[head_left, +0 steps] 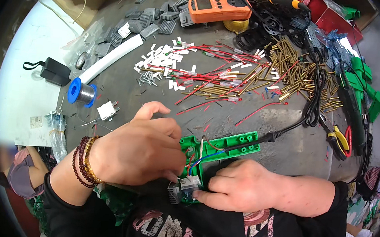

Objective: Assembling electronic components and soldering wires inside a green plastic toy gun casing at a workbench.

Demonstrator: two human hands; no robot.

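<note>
A green plastic tool housing lies before me, with red, blue and white wires inside and a black power cord leaving its right end. Over the housing's left part, my left hand is bent closed, one finger sticking up; what its fingertips pinch, if anything, is hidden. My right hand is closed at the near side, its thumb and finger on a grey and black electrical part. That part sits at the housing's near left, with wires leading to it.
Beyond lie red wires, white sleeves, screws and brass tubes. A solder spool and white connector are left; pliers right. An orange meter and grey finned blocks stand far back.
</note>
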